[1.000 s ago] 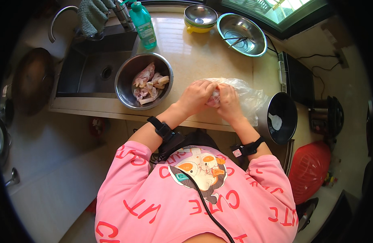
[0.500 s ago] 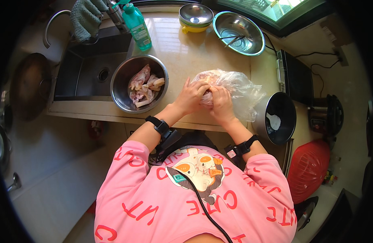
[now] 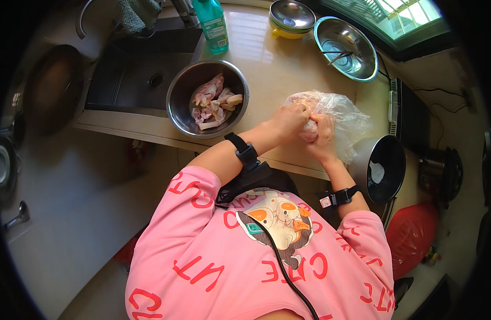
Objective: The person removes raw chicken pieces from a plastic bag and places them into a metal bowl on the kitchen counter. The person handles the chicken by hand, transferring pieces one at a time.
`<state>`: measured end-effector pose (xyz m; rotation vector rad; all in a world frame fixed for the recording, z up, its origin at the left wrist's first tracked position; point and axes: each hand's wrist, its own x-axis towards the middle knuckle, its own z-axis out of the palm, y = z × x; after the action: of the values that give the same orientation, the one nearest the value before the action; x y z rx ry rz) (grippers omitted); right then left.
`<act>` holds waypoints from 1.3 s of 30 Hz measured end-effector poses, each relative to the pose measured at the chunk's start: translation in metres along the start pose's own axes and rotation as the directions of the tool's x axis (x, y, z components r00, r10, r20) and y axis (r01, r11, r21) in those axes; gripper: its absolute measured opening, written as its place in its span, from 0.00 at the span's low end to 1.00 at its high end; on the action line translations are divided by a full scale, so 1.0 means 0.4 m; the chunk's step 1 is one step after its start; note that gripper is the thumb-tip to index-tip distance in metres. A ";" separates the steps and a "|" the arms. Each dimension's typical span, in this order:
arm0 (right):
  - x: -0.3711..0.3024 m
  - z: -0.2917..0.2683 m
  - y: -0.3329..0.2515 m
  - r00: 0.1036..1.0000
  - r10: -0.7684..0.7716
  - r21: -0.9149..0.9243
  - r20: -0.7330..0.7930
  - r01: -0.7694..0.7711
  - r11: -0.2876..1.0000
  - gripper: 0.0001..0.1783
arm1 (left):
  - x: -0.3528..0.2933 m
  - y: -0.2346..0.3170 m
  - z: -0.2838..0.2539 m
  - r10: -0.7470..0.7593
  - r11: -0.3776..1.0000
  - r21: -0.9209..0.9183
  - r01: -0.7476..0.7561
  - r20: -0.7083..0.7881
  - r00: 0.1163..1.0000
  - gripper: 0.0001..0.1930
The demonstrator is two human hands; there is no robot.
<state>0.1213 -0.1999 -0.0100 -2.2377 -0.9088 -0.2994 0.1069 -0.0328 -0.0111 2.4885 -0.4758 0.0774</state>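
A clear plastic bag (image 3: 349, 114) with pale pink raw meat in it lies on the counter near its front edge. My left hand (image 3: 289, 121) is closed on the bag's left side, knuckles up and fingers curled. Right beside it, my right hand (image 3: 324, 138) pinches the bag's near side. The fingertips of both hands are partly hidden in the folds. To the left, a steel bowl (image 3: 176, 109) holds several raw meat pieces (image 3: 209, 96), looking like bony chicken parts, and neither hand touches it.
A dark sink (image 3: 115, 88) lies left of the bowl, with a teal pump bottle (image 3: 212, 32) behind. Stacked bowls (image 3: 291, 17) and a wide steel basin (image 3: 365, 64) stand at the back. On the right are a dark pot (image 3: 392, 181) holding a white scoop, and a red bag (image 3: 413, 237).
My view has swung, so the counter sits farther right and higher. My left hand's fingers have curled tighter on the bag. The meat bowl stays in place on the counter.
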 end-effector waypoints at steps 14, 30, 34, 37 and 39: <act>0.011 -0.049 0.029 0.980 0.053 0.011 0.190 -0.056 0.998 0.23 | 0.039 0.032 -0.053 0.011 1.000 -0.019 -0.008 0.117 0.993 0.13; 0.003 -0.062 0.010 0.992 0.091 -0.247 -0.083 -0.109 0.963 0.57 | 0.058 -0.086 -0.136 -0.178 0.720 -0.581 0.379 0.374 0.910 0.21; 0.011 -0.062 0.038 0.962 0.198 -0.190 -0.187 -0.233 0.954 0.50 | 0.022 -0.078 -0.102 -0.285 0.095 -0.805 0.586 0.542 0.791 0.22; 0.011 -0.055 0.026 0.907 0.419 -0.179 -0.030 -0.418 0.891 0.37 | -0.017 -0.061 -0.069 -0.322 -0.140 -0.857 0.497 0.513 0.795 0.26; 0.007 -0.055 -0.007 0.961 0.265 -0.148 -0.072 -0.274 0.950 0.24 | -0.036 -0.055 -0.053 -0.277 -0.203 -0.856 0.475 0.515 0.811 0.27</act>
<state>0.1225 -0.2120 0.0087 -2.4528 -0.5578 -0.3093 0.1021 0.0006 -0.0081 0.9044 0.2666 -0.5555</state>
